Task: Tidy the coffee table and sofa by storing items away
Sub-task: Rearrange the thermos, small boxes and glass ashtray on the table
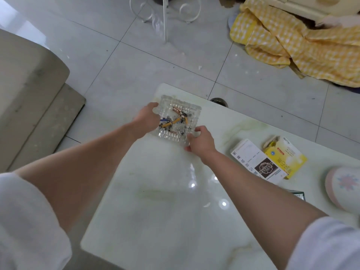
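A square clear glass ashtray [191, 113] with cigarette butts and ash in it sits near the far left corner of the white marble coffee table [165, 201]. My left hand [146, 119] grips its left rim, fingers curled over the edge. My right hand [200, 141] holds its near right corner. Whether the ashtray rests on the table or is lifted slightly I cannot tell.
A white box [255, 160] and a yellow box [286, 156] lie on the table's right side, next to a pink round lid or dish [344, 186]. A beige sofa [29, 90] stands at left. Yellow checked cloth [296, 45] lies on the tiled floor, with a white metal stand [165, 16] behind.
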